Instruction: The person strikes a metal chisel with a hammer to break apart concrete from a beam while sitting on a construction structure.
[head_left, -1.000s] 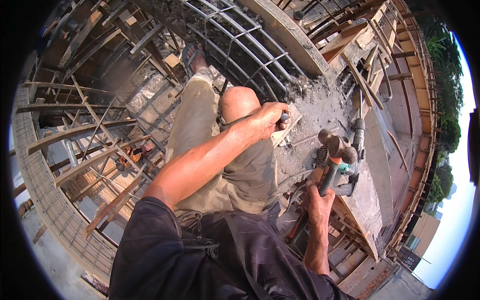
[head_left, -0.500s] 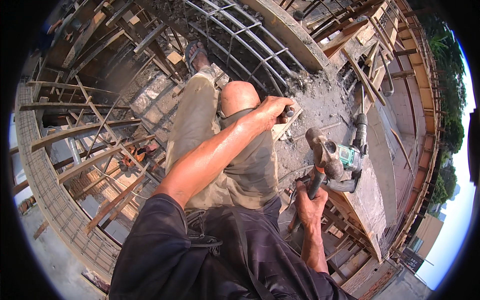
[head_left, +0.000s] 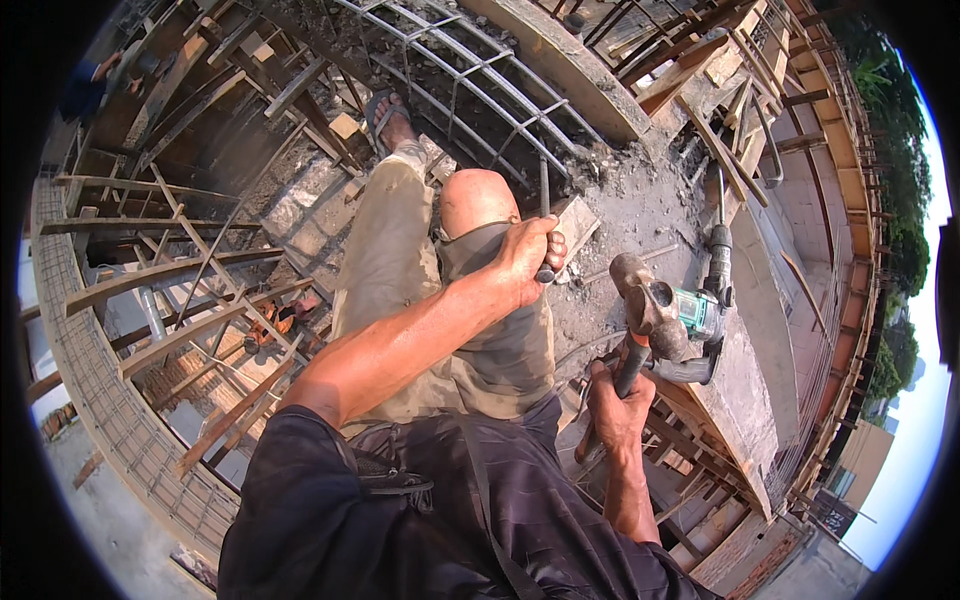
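My left hand (head_left: 530, 255) is closed round a steel chisel (head_left: 544, 190) beside my bent knee. The chisel's shaft points away from me toward the rebar, and its butt end sticks out below my fist. At the right, my right hand (head_left: 620, 405) grips a hammer (head_left: 648, 300) by its black and orange handle, with the heavy, worn metal head up. Just behind the hammer head lies a green and grey power drill (head_left: 705, 310) with a long bit, partly hidden by it. A wooden block (head_left: 580, 228) lies on the rough concrete (head_left: 640, 230) beyond my left hand.
A rebar cage (head_left: 490, 65) runs through a trench ahead, beside a concrete edge (head_left: 570, 60). Timber props and boards (head_left: 170, 275) fill the lower level at left. Loose planks (head_left: 725, 150) lie at the far right. Another person (head_left: 90, 85) is at the far left.
My left hand has drawn back toward me and turned, so the chisel's shaft now shows pointing away. My right hand and the hammer have barely moved.
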